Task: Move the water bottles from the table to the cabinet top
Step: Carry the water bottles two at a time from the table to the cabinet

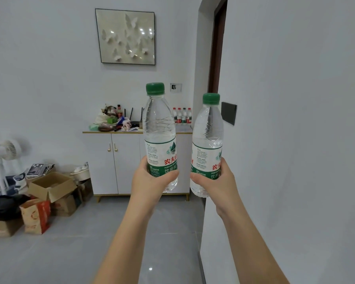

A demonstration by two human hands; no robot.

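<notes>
I hold two clear water bottles with green caps and green-and-white labels upright in front of me. My left hand (150, 181) grips the lower part of the left water bottle (159, 128). My right hand (217, 181) grips the lower part of the right water bottle (208, 132). Across the room stands a white cabinet (115, 160) with a gold-edged top (111, 132). Several small water bottles (181, 116), most with red caps and labels, stand at the right end of that top, against the wall.
The cabinet top's left half holds clutter (113, 120) of bags, boxes and a router. On the floor at left lie cardboard boxes (51, 186), a paper bag (36, 215) and a white fan (2, 158). A white wall corner (275, 160) is close on my right. Grey floor (86, 242) runs ahead.
</notes>
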